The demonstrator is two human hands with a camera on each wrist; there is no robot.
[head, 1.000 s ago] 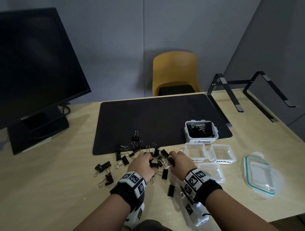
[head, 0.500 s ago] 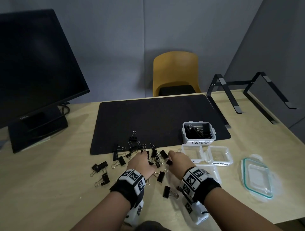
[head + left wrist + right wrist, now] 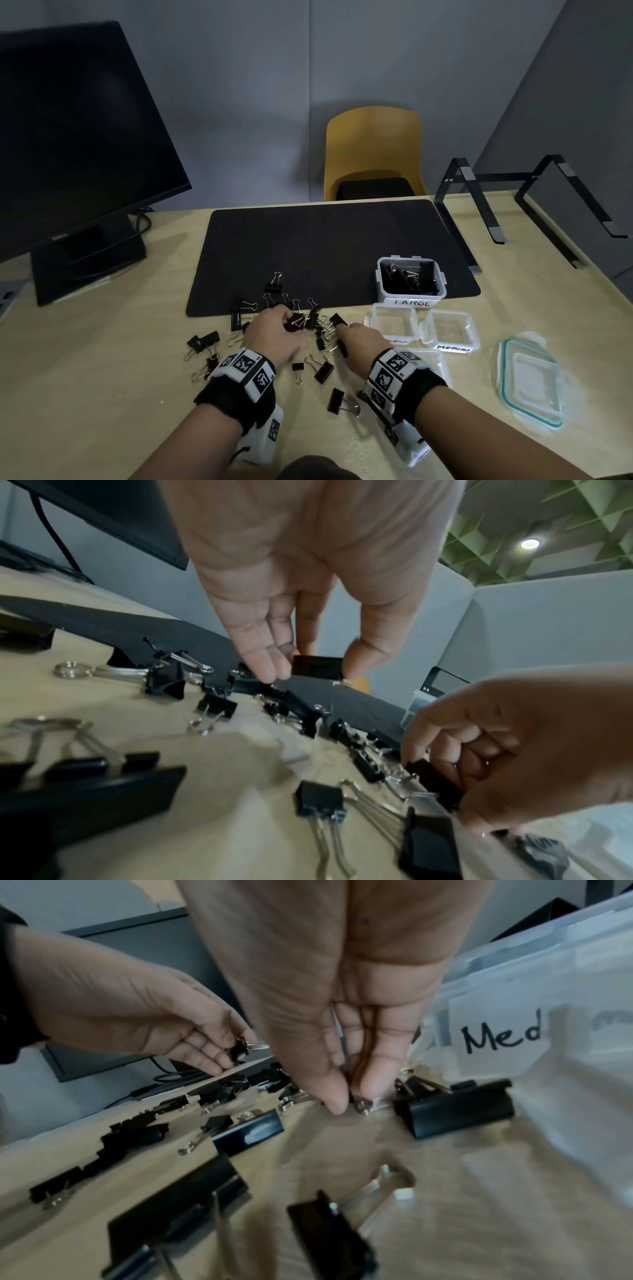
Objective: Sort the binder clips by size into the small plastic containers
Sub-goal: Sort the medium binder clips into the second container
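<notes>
Your bench [image 3: 102,394] carries a dark monitor [image 3: 68,137] at its far left corner and a black mat [image 3: 325,246] lying along the middle of the far edge. A black laptop stand [image 3: 479,205] sits at the far right corner, and a yellow chair [image 3: 373,150] stands beyond the far edge.

Near the right edge lies a clear lid with a teal rim [image 3: 529,380]. On the mat's near right corner stands the container marked LARGE [image 3: 411,281], with black clips inside. Just in front of it, on the bare bench, two clear containers sit side by side, the left medium container [image 3: 392,322] and the right medium container [image 3: 450,330], both labelled medium. Another clear container [image 3: 435,363] is partly hidden behind your right wrist.

The loose binder clips [image 3: 315,370] are scattered across the near middle of the bench, from the mat's near edge towards you.

Your left hand [image 3: 274,334] has its grip closed in a pinch on a black clip [image 3: 316,666], held between thumb and fingers just above the pile. Your right hand [image 3: 359,346] pinches a second clip [image 3: 435,783] at the pile's right side, close to the left medium container, with its fingertips [image 3: 337,1099] down at the bench surface
</notes>
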